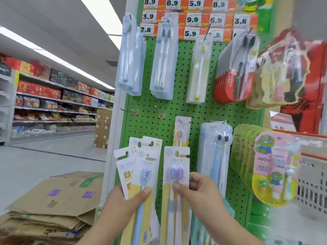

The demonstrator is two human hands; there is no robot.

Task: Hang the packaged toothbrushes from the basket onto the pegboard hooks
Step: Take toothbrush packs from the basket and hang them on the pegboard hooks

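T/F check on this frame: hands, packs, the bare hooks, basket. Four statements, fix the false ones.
1. The left hand holds several toothbrush packs. True.
2. The right hand is empty. False: it pinches a two-brush pack with purple heads.
3. Two bare hooks stick out of the green pegboard, left of centre. True.
4. The basket is at the left edge. False: it is at the right; flattened cardboard boxes lie at the left.

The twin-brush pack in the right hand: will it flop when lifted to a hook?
Probably stays fairly stiff: the twin-brush pack is a flat card standing upright from the right hand. Likely light, since thumb and fingers alone pinch it. Its slotted hang tab looks thin and may bend.
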